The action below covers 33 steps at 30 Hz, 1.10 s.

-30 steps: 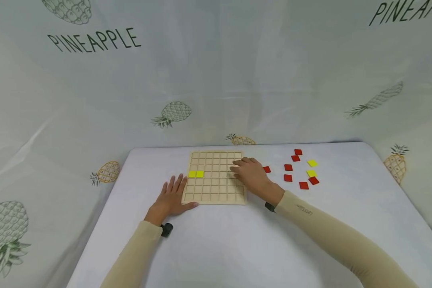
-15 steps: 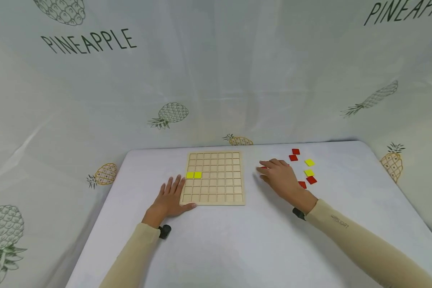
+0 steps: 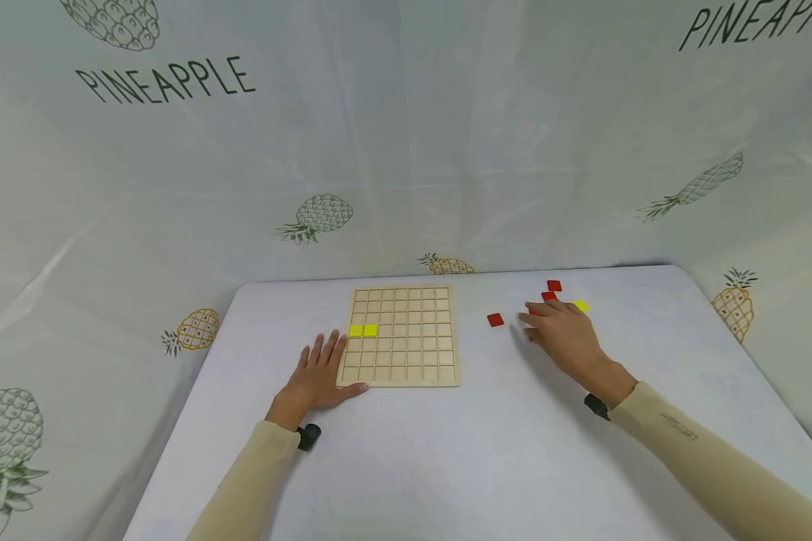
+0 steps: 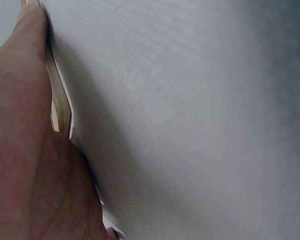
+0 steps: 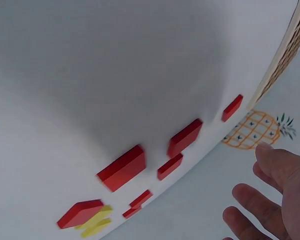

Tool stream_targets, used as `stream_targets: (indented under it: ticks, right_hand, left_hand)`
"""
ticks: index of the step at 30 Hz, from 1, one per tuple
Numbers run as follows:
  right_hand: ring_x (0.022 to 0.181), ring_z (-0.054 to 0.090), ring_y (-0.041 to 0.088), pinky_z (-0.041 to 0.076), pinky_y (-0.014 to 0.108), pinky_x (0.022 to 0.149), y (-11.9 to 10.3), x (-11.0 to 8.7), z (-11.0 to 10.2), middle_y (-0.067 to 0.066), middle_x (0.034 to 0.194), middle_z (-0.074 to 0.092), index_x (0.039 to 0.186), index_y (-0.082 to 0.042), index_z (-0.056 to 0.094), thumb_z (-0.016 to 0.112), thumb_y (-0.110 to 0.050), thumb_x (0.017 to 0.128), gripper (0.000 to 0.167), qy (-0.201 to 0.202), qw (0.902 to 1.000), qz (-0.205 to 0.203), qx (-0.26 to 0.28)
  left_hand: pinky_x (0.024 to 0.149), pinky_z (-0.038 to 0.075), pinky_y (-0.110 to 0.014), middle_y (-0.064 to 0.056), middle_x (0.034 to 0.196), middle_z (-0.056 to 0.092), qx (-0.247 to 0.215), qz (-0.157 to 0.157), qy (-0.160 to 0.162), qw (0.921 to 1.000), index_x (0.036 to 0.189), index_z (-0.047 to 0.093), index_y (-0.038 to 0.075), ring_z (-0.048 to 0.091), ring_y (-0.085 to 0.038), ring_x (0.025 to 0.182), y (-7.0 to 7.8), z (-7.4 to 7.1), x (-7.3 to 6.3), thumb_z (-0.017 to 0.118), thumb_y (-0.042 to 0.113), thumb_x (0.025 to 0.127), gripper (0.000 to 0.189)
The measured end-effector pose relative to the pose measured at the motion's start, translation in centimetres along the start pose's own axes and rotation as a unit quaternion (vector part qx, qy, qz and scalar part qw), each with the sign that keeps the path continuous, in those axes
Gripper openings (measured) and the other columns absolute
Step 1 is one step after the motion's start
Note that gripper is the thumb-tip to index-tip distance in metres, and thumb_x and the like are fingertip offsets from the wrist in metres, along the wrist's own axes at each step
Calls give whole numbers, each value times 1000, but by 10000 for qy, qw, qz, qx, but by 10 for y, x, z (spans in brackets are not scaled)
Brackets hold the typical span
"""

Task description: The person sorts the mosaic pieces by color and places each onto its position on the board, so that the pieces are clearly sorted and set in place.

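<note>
My left hand [image 3: 314,379] rests on the table at the near left corner of a wooden grid board [image 3: 413,338], fingers spread straight. In the left wrist view, the thumb side lies along the board's edge [image 4: 61,107]. Two yellow square tiles [image 3: 371,330] sit side by side in cells at the board's left side. My right hand [image 3: 568,338] is over the loose tiles right of the board and hides several in the head view. In the right wrist view its fingers are loosely bent with nothing between them, and the red tiles [image 5: 122,167] lie apart from them.
One red tile [image 3: 495,320] lies alone between board and right hand. Farther back are more red tiles [image 3: 554,285] and a yellow tile [image 3: 580,305]. A pineapple-print curtain [image 3: 406,150] hangs behind the white table [image 3: 413,466].
My right hand has moved right, from over the board's right side, past the lone red tile, to the loose tiles. My left hand has stayed at the board's corner.
</note>
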State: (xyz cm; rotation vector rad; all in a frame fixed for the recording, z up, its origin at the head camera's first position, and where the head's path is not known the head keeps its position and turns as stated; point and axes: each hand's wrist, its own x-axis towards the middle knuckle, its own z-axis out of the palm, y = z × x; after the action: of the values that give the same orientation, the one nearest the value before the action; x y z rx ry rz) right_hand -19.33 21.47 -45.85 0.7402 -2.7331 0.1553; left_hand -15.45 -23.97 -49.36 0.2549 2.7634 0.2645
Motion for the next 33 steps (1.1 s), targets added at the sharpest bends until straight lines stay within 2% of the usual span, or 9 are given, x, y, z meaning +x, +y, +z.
stream_targets:
  ticks: [11,19,24,33]
  right_hand:
    - [117,66,43,54,60,99,26,-19,-2,23,128,73,125,-3,77,86,-8,87,39,-291,9978,514,-311]
    - [118,65,47,52,64,102,42,-26,0,27,126,72,126,2,75,86,-10,88,41,-647,9917,968,-542]
    - [113,65,48,52,64,99,48,-29,1,28,121,73,124,4,75,86,-10,88,41,-748,9888,1203,-465]
    - [99,65,48,54,64,92,55,-30,4,31,110,74,121,4,76,86,-12,88,38,-881,9865,1301,-452]
  left_hand:
    - [129,6,-63,-23,177,3,27,26,-56,10000,169,9,-1,0,-47,162,-2,0,2,63,63,98,109]
    - [129,5,-63,-21,177,0,79,36,-57,9999,169,6,1,-2,-46,162,-8,6,8,62,66,98,111]
    - [129,4,-63,-21,177,1,40,11,-17,10000,169,7,1,-2,-46,162,-9,6,9,63,64,98,111]
    - [129,5,-63,-22,177,2,17,-20,-94,10000,169,9,0,0,-46,162,-2,1,2,63,64,97,110]
